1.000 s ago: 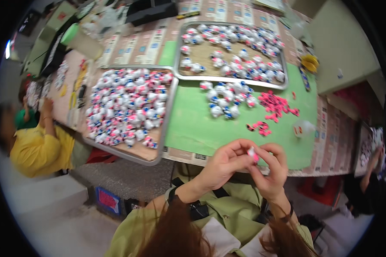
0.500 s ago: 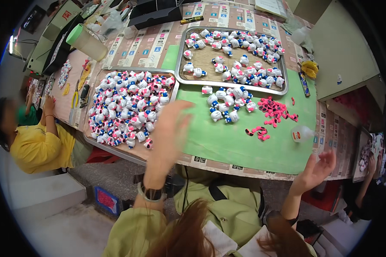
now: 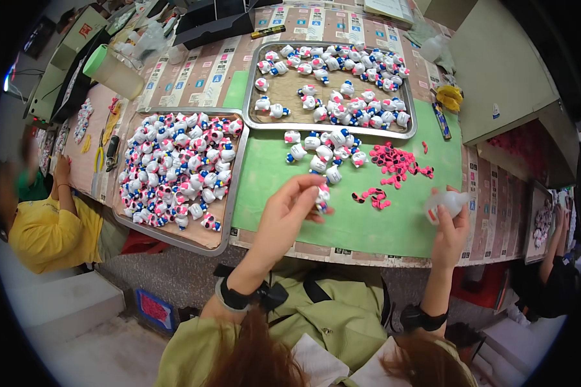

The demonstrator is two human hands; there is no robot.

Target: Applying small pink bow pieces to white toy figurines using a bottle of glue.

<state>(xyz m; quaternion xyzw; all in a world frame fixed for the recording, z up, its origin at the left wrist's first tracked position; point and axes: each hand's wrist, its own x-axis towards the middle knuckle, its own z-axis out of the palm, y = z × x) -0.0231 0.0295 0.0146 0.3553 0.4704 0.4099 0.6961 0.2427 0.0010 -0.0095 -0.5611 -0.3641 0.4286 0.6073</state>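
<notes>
Over the near part of the green mat [image 3: 271, 213], my left hand [image 3: 289, 216] pinches a small white figurine [image 3: 322, 197] with pink and blue parts. My right hand [image 3: 450, 232] is closed around a translucent squeeze bottle [image 3: 448, 204] at the mat's right side, and the bottle is tipped over to the side. Between and beyond the hands lie small pink and black pieces [image 3: 397, 161] in a loose heap. A cluster of similar figurines [image 3: 326, 151] sits on the mat just past my left hand.
At left stands a metal tray [image 3: 234, 187] heaped with figurines; a second tray [image 3: 329, 126] with more is at the back. A lidded jar [image 3: 113, 71], a marker [image 3: 441, 120] and a grey cabinet [image 3: 516, 71] surround the mat. A person in yellow [image 3: 55, 229] works at left.
My left hand has come right from beside the left tray and now holds a figurine. My right hand has reached up, taken the squeeze bottle and tilted it. The view has shifted slightly.
</notes>
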